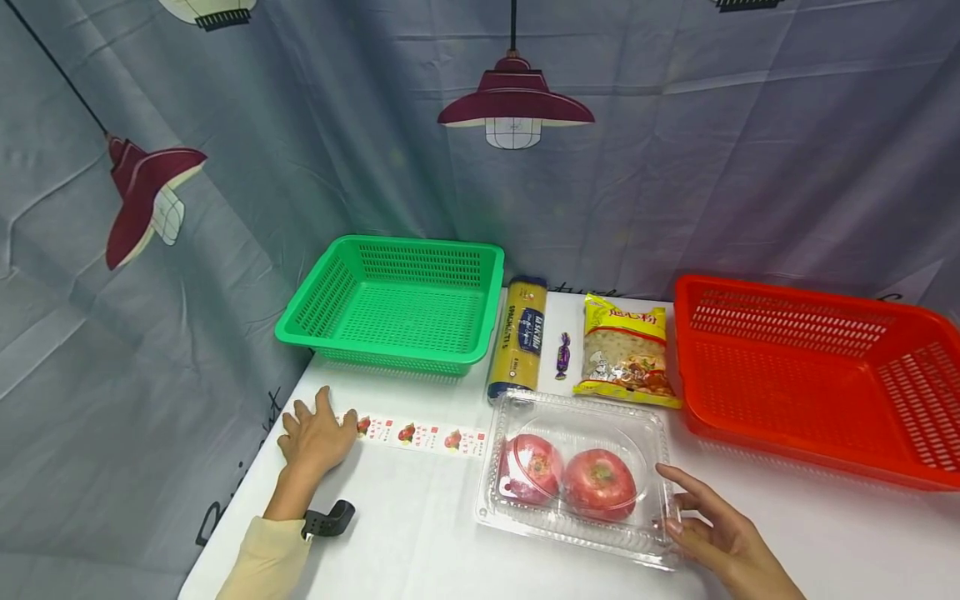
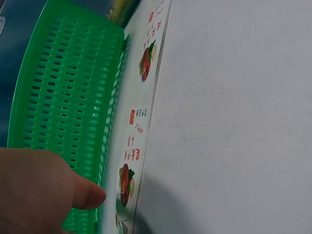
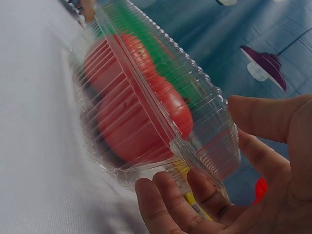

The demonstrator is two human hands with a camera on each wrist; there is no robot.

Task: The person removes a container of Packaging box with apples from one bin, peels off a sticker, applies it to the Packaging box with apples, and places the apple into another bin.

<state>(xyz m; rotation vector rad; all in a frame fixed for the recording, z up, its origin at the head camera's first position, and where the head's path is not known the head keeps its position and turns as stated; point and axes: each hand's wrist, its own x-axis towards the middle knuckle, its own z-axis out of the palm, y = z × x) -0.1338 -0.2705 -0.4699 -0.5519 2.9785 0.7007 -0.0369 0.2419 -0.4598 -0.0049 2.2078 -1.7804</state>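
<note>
In the head view, my left hand (image 1: pixel 318 433) lies on the table with spread fingers, at the left end of a strip of apple labels (image 1: pixel 427 437). Its thumb (image 2: pixel 87 191) is beside the strip in the left wrist view. Two red apples (image 1: pixel 600 483) sit inside a clear plastic clamshell box (image 1: pixel 570 529), whose lid is down. My right hand (image 1: pixel 723 533) holds the box's right edge, its fingers and thumb around the rim near the front corner. In the right wrist view, one fingertip (image 3: pixel 239 108) touches the ribbed lid.
Behind the label strip stands a green basket (image 1: pixel 405 312); a red basket (image 1: pixel 787 392) stands at the right. Between them lie a spaghetti pack (image 1: pixel 517 342), a purple-wrapped candy (image 1: pixel 563 357) and a yellow food bag (image 1: pixel 626 354). A grey curtain (image 1: pixel 337 150) hangs behind the white table (image 1: pixel 420 525).
</note>
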